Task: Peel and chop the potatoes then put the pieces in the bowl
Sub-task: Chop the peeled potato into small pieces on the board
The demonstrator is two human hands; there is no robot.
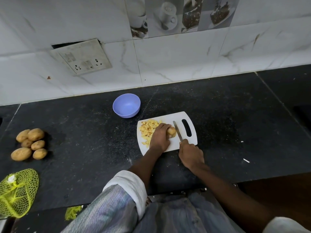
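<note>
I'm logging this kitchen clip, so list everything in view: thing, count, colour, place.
whole potatoes: six, brown, heaped on counter far left
held potato: one, brown, on the board
chopped pieces: a pile, yellow, board's left half
cutting board: one, white, mid-counter
knife: one, steel blade, beside held potato
bowl: one, lilac, empty, behind board
mesh bag: one, yellow-green, near left corner
counter: black stone
socket plate: one, white, on wall
left hand: grips held potato
right hand: grips knife

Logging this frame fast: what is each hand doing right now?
Left hand: curled around the brown unpeeled potato on the white plastic cutting board.
Right hand: gripping the handle of the steel-bladed knife.
</note>
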